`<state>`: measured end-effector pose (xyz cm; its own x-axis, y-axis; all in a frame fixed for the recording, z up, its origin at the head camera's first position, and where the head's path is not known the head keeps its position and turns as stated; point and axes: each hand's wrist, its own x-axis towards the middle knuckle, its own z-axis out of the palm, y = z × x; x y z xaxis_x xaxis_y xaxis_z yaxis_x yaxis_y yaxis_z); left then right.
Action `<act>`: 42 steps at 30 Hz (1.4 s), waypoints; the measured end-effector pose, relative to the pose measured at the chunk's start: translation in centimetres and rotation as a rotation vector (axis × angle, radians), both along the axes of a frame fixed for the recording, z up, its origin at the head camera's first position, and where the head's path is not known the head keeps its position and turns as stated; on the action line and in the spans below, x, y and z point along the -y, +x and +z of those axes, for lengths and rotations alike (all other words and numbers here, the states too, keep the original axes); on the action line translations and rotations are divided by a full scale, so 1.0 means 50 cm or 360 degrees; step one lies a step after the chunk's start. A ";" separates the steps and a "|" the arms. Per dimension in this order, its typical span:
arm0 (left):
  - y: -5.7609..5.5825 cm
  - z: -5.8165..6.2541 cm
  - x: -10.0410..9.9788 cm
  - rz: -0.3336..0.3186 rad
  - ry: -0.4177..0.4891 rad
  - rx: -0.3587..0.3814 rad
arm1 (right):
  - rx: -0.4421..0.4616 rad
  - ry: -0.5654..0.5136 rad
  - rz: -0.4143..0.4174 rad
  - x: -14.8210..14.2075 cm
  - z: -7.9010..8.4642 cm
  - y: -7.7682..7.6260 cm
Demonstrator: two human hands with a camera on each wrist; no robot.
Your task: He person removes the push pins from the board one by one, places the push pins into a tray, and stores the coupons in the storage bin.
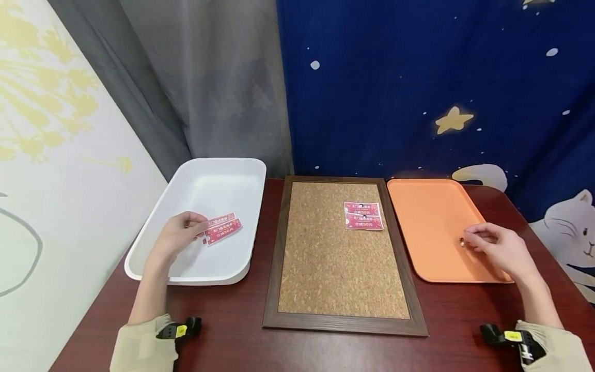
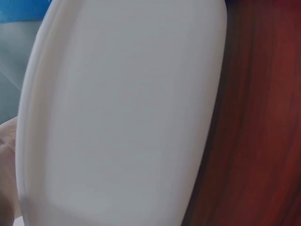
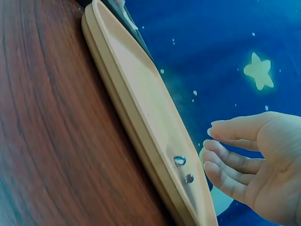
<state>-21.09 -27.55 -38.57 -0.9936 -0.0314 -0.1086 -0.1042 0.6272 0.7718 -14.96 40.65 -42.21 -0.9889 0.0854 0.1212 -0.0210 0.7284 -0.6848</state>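
In the head view, my left hand is over the white tray, its thumb and fingers pinching red-and-white paper coupons that overlap and fan to the right. Only a sliver of that hand shows at the left edge of the left wrist view. My right hand hovers over the orange tray, fingers loosely bent and thumb apart from them. Two small shiny pieces, one a silvery round piece, lie in that tray near the fingertips. I see nothing held between those fingers.
Between the trays lies a cork board in a brown wooden frame. Two red coupons are fixed at its upper right, each with a small dark pin. The dark red table meets curtains at the back and a white wall on the left.
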 end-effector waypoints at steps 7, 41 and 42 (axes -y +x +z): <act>0.010 0.021 -0.037 -0.0072 0.0040 -0.0072 | -0.0067 -0.0013 0.0069 0.025 0.014 -0.004; 0.003 0.052 -0.270 -0.0422 0.0186 -0.0232 | -0.0230 -0.0031 0.0284 0.163 0.051 -0.051; 0.003 0.053 -0.277 -0.0426 0.0190 -0.0232 | -0.0236 -0.0036 0.0290 0.166 0.051 -0.053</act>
